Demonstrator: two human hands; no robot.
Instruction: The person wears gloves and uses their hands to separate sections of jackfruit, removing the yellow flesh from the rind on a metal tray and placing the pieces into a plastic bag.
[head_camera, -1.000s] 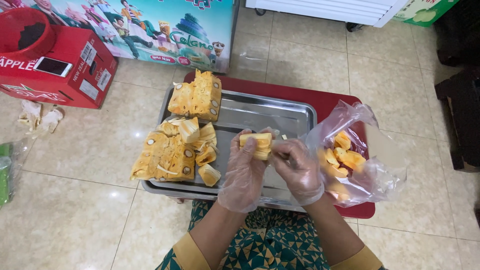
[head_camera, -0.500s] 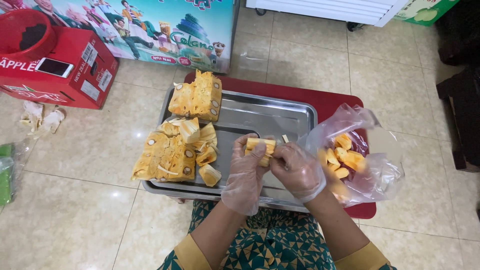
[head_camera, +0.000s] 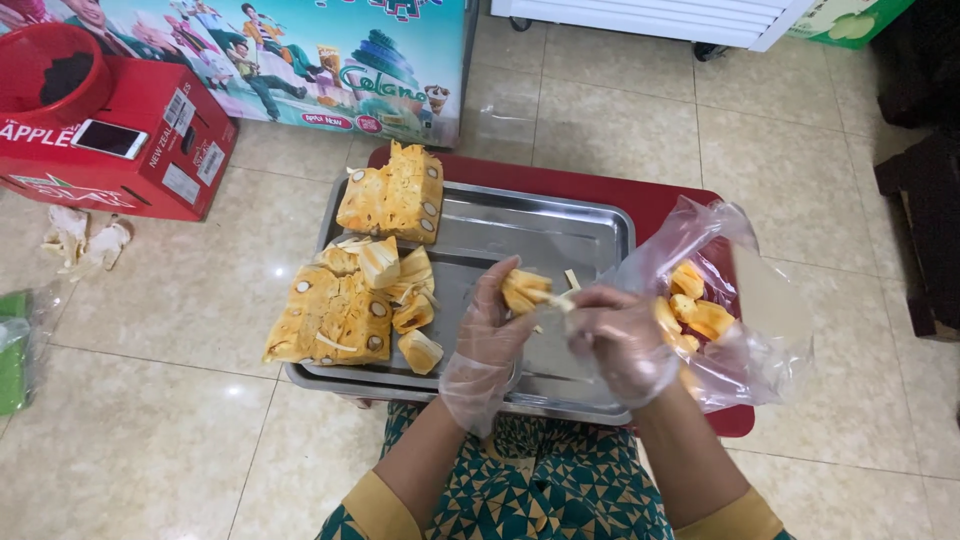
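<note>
Since the earlier frame, I saw the pod (head_camera: 524, 290) drop toward the tray (head_camera: 560, 225); left hand (head_camera: 490, 335) fingers clamped it, right hand (head_camera: 618, 335) pinching its fibres. Bag (head_camera: 745, 300) partly filled; chunks (head_camera: 335, 315) remained.

Gloved hands pulling apart a jackfruit pod over a steel tray

The left hand (head_camera: 492, 335) grips the yellow jackfruit pod (head_camera: 524, 290); the right hand (head_camera: 618, 342) pinches its pale strands. Cut jackfruit chunks (head_camera: 345, 305) lie on the metal tray (head_camera: 560, 232), with a plastic bag (head_camera: 745, 320) of pods just beside it.
</note>
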